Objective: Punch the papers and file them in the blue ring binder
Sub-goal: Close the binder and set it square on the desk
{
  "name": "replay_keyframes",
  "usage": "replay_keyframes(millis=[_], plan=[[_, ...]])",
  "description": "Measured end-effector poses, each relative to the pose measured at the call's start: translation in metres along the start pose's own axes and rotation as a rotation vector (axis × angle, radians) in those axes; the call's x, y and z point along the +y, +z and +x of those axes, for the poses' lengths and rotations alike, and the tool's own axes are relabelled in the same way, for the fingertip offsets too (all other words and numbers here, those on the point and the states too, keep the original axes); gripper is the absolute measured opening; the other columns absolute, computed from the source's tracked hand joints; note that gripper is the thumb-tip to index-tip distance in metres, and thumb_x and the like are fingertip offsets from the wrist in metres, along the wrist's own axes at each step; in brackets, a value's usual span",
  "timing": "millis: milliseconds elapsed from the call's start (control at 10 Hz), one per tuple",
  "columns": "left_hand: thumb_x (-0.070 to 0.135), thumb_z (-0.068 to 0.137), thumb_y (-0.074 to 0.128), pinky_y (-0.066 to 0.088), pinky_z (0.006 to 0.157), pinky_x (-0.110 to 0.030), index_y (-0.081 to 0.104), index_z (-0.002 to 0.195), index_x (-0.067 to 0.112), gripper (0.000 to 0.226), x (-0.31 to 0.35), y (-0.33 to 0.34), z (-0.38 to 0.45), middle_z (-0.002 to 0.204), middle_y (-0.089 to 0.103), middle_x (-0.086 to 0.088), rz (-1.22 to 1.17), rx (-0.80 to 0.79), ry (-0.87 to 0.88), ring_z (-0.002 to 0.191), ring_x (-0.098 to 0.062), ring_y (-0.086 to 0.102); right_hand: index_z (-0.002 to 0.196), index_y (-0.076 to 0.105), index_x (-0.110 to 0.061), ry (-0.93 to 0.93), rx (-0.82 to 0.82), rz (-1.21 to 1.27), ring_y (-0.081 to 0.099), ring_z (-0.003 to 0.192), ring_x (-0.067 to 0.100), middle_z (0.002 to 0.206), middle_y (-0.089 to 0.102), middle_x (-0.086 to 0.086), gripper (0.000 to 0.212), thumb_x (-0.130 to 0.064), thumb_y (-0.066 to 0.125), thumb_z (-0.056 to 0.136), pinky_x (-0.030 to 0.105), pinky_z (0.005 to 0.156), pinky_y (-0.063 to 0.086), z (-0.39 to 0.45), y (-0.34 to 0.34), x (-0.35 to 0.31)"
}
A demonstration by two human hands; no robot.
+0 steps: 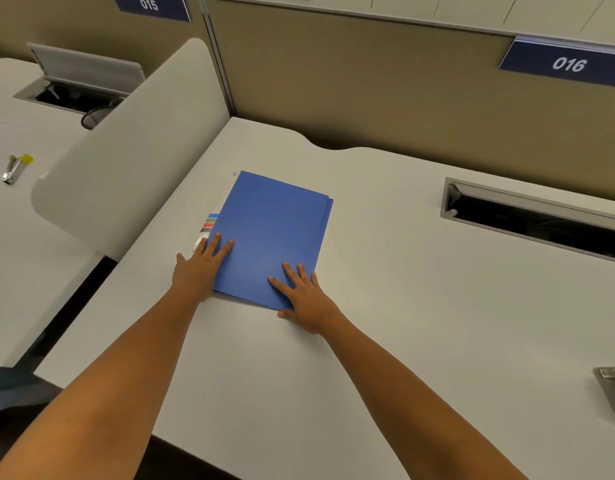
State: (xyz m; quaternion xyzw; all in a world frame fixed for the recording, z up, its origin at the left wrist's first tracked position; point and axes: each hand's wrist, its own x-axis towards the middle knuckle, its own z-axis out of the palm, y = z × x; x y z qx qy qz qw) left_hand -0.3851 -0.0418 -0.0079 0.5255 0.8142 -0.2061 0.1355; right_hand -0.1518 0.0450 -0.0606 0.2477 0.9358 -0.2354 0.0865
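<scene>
At the far left of the frame a neighbouring desk (pixel 18 237) carries a small stapler (pixel 15 168) with a yellow end, and behind it, in the upper left, an open cable hatch (pixel 81 84) is set into that desk with its lid raised. A pale rounded divider (pixel 126 161) stands between that desk and the white desk (pixel 385 341) that fills most of the frame. Along the top runs a tan partition wall (pixel 368 81) with two dark blue number plates, 015 (pixel 150 5) at the upper left and 016 (pixel 566 64) at the upper right. The blue binder (pixel 275 230) lies closed and flat on the white desk, a little left of centre, and the edges of papers (pixel 209 226) with coloured stripes stick out from under its left side. The left hand (pixel 202 268) lies flat on the binder's lower left corner, fingers straight and close together, its palm partly over the edge. The right hand (pixel 306 296) lies flat on the lower right corner, fingers straight and slightly spread, thumb on the desk just below the cover. Both bare forearms reach in from the bottom of the frame. To the right, a long open cable slot (pixel 534 220) is cut into the desk, and at the lower right edge a grey metal hole punch (pixel 614 389) is partly cut off by the frame.
</scene>
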Motion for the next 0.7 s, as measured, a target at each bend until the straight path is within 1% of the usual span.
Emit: replay_keyframes(millis=[200,300,400,500,600,700], plan=[[0.026,0.088,0.069,0.029,0.111,-0.057,-0.012,0.154,0.025,0.104,0.001,0.002,-0.001,0.163,-0.011,-0.004,0.016,0.053,-0.089,0.15,-0.03,0.002,0.151,0.006,-0.031,-0.026,-0.002,-0.012,-0.012,0.145,0.035,0.159,-0.011,0.005,0.069,-0.035,0.048,0.097,0.05,0.117,0.0,0.003,0.002,-0.008],[0.027,0.087,0.07,0.029,0.111,-0.059,-0.012,0.154,0.025,0.106,0.003,0.004,-0.002,0.163,-0.011,-0.005,-0.005,0.05,-0.136,0.15,-0.031,0.003,0.151,0.008,-0.03,-0.048,0.006,-0.014,-0.011,0.145,0.034,0.16,-0.01,0.005,0.065,-0.032,0.045,0.098,0.048,0.118,0.001,0.001,0.005,-0.009],[0.029,0.086,0.071,0.028,0.11,-0.064,-0.013,0.153,0.024,0.108,0.021,0.004,-0.007,0.162,-0.013,-0.007,-0.025,0.014,-0.203,0.15,-0.034,0.004,0.152,0.009,-0.029,-0.061,0.016,-0.003,-0.009,0.146,0.031,0.16,-0.007,0.005,0.063,-0.03,0.044,0.099,0.043,0.119,0.003,-0.004,0.006,-0.005],[0.034,0.085,0.071,0.023,0.11,-0.068,-0.016,0.152,0.025,0.111,0.036,-0.001,-0.01,0.161,-0.016,-0.008,-0.037,-0.056,-0.215,0.15,-0.035,-0.001,0.151,0.01,-0.028,-0.043,0.03,0.055,-0.005,0.147,0.028,0.16,-0.004,0.004,0.063,-0.034,0.044,0.098,0.04,0.119,0.005,-0.01,0.003,-0.002],[0.037,0.085,0.067,0.007,0.111,-0.069,-0.021,0.151,0.026,0.111,0.065,-0.017,-0.006,0.16,-0.025,-0.005,-0.124,-0.157,-0.09,0.149,-0.031,-0.015,0.151,0.018,-0.022,0.018,0.193,0.238,0.01,0.147,0.025,0.159,0.01,0.005,0.061,-0.038,0.043,0.098,0.043,0.119,0.015,-0.026,-0.005,0.007],[0.031,0.092,0.055,0.002,0.116,-0.064,-0.016,0.153,0.026,0.094,0.093,-0.025,-0.004,0.161,-0.022,-0.003,-0.213,-0.109,0.073,0.149,-0.028,-0.016,0.15,0.02,-0.017,0.14,0.385,0.314,0.015,0.146,0.022,0.158,0.018,0.004,0.06,-0.037,0.042,0.098,0.04,0.119,0.016,-0.039,-0.011,0.021]])
